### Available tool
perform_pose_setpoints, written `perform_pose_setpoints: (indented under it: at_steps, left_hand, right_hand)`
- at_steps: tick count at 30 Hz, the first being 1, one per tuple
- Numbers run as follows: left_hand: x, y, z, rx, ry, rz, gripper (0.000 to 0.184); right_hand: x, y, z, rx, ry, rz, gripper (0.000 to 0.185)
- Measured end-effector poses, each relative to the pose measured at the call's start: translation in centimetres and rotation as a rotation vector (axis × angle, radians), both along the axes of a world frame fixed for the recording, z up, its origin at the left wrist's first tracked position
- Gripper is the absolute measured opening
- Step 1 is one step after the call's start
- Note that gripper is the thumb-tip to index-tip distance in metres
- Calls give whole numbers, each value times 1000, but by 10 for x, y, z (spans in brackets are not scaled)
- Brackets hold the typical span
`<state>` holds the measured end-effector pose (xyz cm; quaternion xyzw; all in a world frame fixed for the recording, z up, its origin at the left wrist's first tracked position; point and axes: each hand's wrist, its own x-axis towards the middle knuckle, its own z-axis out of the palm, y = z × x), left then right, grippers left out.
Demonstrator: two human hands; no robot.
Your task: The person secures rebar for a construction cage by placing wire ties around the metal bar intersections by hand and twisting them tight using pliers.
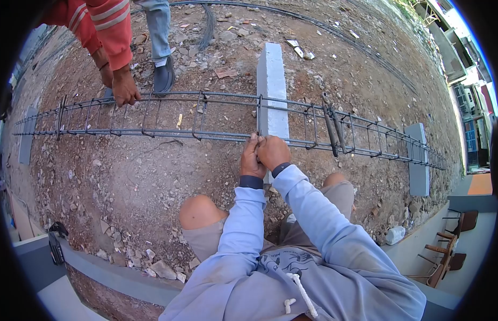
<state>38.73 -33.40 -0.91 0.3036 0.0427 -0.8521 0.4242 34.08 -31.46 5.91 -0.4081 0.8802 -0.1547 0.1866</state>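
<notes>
Closely Gripped: Work Done by Both Hands at the Near Side of a Long Grey Steel Rebar Cage (pixel 227 135)

The bare left hand (pixel 252 158) and the bare right hand (pixel 274 152) are held touching, fingers curled and closed narrowly at the cage's near bars, beside a square stirrup (pixel 258 115). Whether a bar or some small piece is pinched between the fingertips cannot be told, since that spot is hidden by the fingers.

The cage is laid horizontally across the view, its middle crossed over a pale grey rectangular block (pixel 273 80) just beyond the hands. Its ends are borne by a grey block at the right (pixel 419 182) and a grey block at the left (pixel 25 150). To the right of the hands, two short dark rods (pixel 334 128) are placed crosswise over the bars.

At the upper left, the far bars are reached by another person's hand (pixel 125 88), below a red sleeve with pale stripes (pixel 111 27). A dark shoe (pixel 164 77) is planted by the far side of the cage. Beyond, long thin dark bars (pixel 334 32) are strewn over the brown stony ground (pixel 147 182). Brown chairs (pixel 447 257) are seen at the lower right.
</notes>
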Motion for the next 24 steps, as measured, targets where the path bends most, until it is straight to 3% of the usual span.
perform_pose_setpoints:
  at_steps: [6,10,18,24]
  left_hand:
    - [5,0,-23,-176,65,-27,22]
    - [2,4,-6,-109,-6,19,25]
    - [7,9,-17,-156,-68,-10,36]
    - [3,6,-23,-246,-107,2,45]
  right_hand:
    - [-2,2,23,-136,192,111,23]
    - [-8,-16,43,-190,225,312,25]
    - [-19,-45,45,112,322,636,30]
    - [-25,-17,26,-153,349,707,17]
